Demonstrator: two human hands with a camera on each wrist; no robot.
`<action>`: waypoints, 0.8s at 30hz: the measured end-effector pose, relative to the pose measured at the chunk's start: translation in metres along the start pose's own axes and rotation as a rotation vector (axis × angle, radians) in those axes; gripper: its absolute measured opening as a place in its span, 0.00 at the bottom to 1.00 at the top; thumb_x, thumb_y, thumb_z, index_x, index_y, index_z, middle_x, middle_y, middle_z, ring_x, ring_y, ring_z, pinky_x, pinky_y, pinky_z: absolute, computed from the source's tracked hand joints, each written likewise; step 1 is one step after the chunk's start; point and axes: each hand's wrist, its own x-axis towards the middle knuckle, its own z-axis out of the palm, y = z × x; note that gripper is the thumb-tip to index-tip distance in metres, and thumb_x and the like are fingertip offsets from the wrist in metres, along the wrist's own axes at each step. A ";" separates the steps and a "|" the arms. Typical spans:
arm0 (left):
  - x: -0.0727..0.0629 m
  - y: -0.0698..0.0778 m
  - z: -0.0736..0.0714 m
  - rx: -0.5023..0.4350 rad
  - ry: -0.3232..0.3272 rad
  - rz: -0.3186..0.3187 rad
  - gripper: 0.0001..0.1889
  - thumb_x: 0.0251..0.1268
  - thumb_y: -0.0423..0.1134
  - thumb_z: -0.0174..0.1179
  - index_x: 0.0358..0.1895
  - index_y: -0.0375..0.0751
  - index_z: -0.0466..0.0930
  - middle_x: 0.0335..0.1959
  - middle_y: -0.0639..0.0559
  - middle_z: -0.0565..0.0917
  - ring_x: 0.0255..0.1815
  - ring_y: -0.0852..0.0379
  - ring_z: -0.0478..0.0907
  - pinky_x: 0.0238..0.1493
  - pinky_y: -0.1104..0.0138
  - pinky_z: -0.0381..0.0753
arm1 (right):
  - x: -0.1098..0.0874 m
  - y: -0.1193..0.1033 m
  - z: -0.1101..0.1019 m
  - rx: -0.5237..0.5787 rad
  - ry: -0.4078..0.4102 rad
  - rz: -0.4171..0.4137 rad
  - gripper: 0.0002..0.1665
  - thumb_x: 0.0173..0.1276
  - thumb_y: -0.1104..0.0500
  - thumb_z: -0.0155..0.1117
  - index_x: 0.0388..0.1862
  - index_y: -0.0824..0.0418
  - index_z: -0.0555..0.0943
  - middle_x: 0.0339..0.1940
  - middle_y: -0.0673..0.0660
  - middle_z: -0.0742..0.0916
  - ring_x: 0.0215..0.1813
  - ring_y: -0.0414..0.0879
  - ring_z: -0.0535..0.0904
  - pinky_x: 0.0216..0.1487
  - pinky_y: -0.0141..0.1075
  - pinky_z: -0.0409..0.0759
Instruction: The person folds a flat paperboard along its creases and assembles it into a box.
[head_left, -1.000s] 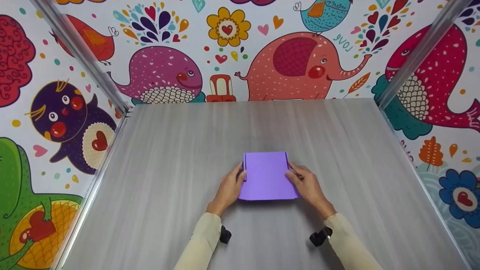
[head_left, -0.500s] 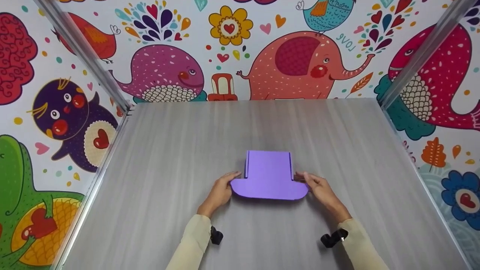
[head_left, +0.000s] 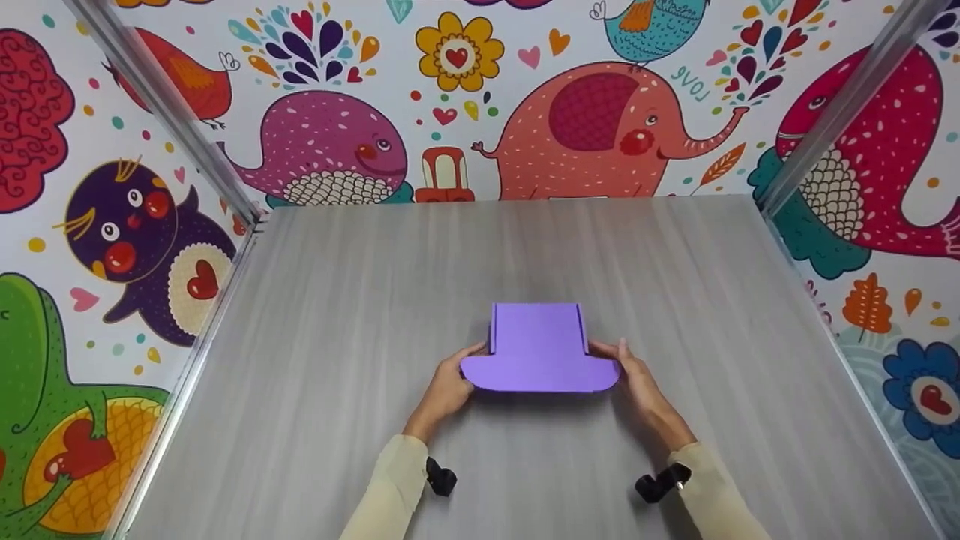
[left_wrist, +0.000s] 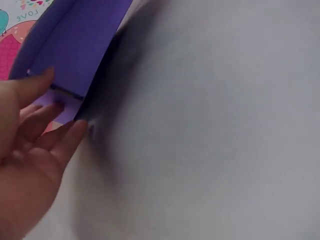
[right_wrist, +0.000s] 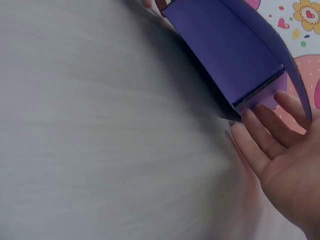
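Note:
A purple cardboard box [head_left: 538, 330] appears in the head view with its wide, round-ended front flap [head_left: 540, 373] spread toward me. My left hand [head_left: 448, 391] holds the box at its left end. In the left wrist view its thumb lies by the flap's end, and the fingers [left_wrist: 67, 140] curl at the box's lower corner. At the right end, my right hand [head_left: 639, 386] touches the box with fairly straight fingers. The right wrist view shows those fingers [right_wrist: 257, 150] along the box's end wall [right_wrist: 265, 97], while the flap covers part of the hand.
A grey wood-grain table [head_left: 360, 300] lies under the box. Metal posts [head_left: 172, 112] and walls with cartoon animals [head_left: 585, 142] border it at the back and sides. A black wrist camera [head_left: 441, 478] sits on the left sleeve, another camera [head_left: 661, 482] on the right.
The front flap's rounded ends have spread outward past the box sides, and both hands have moved apart. Since half a second ago, the flap's front edge has risen slightly and the right thumb has lifted.

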 end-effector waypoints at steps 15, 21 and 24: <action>0.010 0.035 0.010 0.023 0.432 -0.135 0.09 0.56 0.37 0.72 0.33 0.33 0.90 0.31 0.45 0.90 0.31 0.60 0.82 0.36 0.66 0.83 | 0.006 0.010 0.008 0.202 -0.194 -0.333 0.39 0.83 0.40 0.29 0.78 0.66 0.61 0.75 0.52 0.75 0.72 0.36 0.72 0.74 0.39 0.69; 0.012 0.047 0.010 -0.142 0.415 -0.162 0.12 0.60 0.42 0.72 0.37 0.34 0.91 0.33 0.41 0.91 0.31 0.59 0.86 0.36 0.67 0.87 | -0.003 -0.013 0.030 -0.086 0.108 -0.227 0.30 0.77 0.57 0.58 0.74 0.64 0.68 0.72 0.62 0.76 0.63 0.27 0.74 0.61 0.22 0.75; 0.012 0.050 0.011 -0.208 0.402 -0.136 0.14 0.61 0.41 0.71 0.42 0.32 0.89 0.37 0.37 0.87 0.34 0.51 0.87 0.36 0.62 0.89 | -0.003 -0.018 0.038 -0.160 0.195 -0.179 0.30 0.74 0.58 0.62 0.73 0.59 0.72 0.69 0.62 0.79 0.62 0.33 0.76 0.58 0.20 0.75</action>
